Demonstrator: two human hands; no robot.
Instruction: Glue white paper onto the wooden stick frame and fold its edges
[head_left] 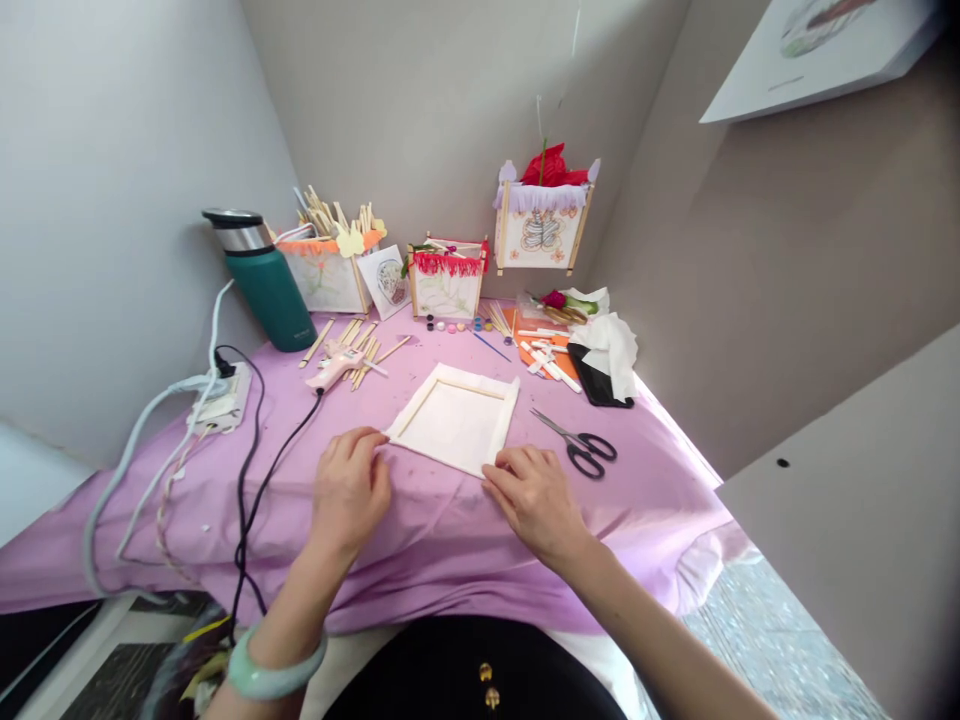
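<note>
A white sheet with a frame of thin wooden sticks [454, 420] lies flat on the purple cloth, its right and near edges folded over. My left hand [351, 490] pinches its near left corner between thumb and fingers. At the near right corner, my right hand [536, 500] holds the folded edge with its fingertips. Black-handled scissors [589, 448] rest just right of the sheet, blades partly open. Behind my left hand lies a pink glue gun [335, 367] on several wooden sticks [367, 350].
A green bottle [270, 290] stands at the back left, near decorated boxes [448, 288]. Cables run from a power strip [223, 398] across the left side. A black phone-like object [600, 378] lies under white tissue [616, 350] at the right.
</note>
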